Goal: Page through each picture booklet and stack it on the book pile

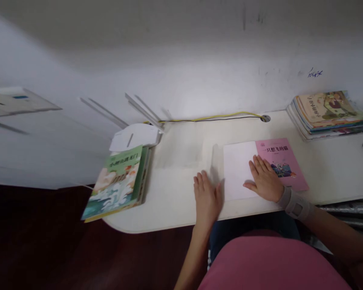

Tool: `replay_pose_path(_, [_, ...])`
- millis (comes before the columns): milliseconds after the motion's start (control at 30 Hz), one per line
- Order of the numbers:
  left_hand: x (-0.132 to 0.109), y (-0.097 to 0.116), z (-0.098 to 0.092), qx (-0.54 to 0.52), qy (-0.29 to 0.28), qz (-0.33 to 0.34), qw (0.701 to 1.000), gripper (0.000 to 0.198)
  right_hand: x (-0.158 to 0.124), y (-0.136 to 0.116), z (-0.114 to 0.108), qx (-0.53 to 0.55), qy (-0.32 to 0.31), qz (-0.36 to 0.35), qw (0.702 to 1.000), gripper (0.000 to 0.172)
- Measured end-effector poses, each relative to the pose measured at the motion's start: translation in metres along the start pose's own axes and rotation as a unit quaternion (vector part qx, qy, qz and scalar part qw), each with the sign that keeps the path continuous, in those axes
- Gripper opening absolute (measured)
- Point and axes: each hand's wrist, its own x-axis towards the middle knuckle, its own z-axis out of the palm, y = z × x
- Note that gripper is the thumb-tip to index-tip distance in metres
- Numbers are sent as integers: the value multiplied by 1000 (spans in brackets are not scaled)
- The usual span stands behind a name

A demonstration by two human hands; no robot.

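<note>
I saw the left hand (207, 197) lying palm-down, fingers slightly spread and pinching nothing, on the smooth white desk (181, 193), just beside a thin white paper sheet (238, 171). The right hand (263, 179), its fingers spread and a grey wrist brace (295, 206) strapped above it, pressed flat across the sheet's edge and onto a glossy pink booklet (286, 155). Neither hand closed on anything. A thick green picture book (116, 181) lay left, and a stack of picture books (329, 114) lay far right.
</note>
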Motion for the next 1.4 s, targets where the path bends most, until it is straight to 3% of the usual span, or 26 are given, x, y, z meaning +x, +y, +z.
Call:
replay_pose_path(100, [1,-2,-2,-17,-20,-26,999,60,1,-2,0,-3,3,8,1000,80])
replay_pose_path(233, [6,0,-15,-52,-5,-36,998,54,4,-4,-1,-14,4,13,1000,76])
replay_pose_path(367, [11,4,-33,-96,-16,-111,989,44,-1,-13,-3,-19,0,32,999,71])
replay_pose_path(467, [11,8,-46,-185,3,-154,970,36,-18,-30,-4,-13,3,27,1000,80])
replay_pose_path(600, [7,22,-62,-333,42,-160,928,29,-40,-47,-2,31,17,-9,999,97])
replay_pose_path(733, [-5,51,-80,-463,94,-112,874,18,-42,-39,-3,118,20,-53,991,75])
replay_pose_path(800, [-11,67,-87,-501,113,-40,857,15,-39,-27,-8,216,19,-91,972,64])
replay_pose_path(867, [-14,79,-90,-517,104,58,848,18,-37,-13,-14,350,12,-83,933,57])
replay_pose_path(933, [-11,84,-87,-481,68,157,860,29,-38,4,-21,459,2,-12,888,43])
replay_pose_path(1033, [7,82,-70,-283,-11,257,924,52,-42,30,-30,516,-14,129,847,30])
replay_pose_path(1100, [23,77,-51,-119,-60,279,951,66,-45,45,-33,539,-35,190,820,33])
replay_pose_path(1233, [44,70,-9,84,-126,273,950,78,-46,66,-36,614,-24,246,750,39])
replay_pose_path(1300, [48,68,6,136,-154,264,942,78,-43,74,-36,605,-3,256,754,37])
replay_pose_path(1400, [55,66,14,165,-200,257,931,75,-33,90,-35,490,1,265,830,34])
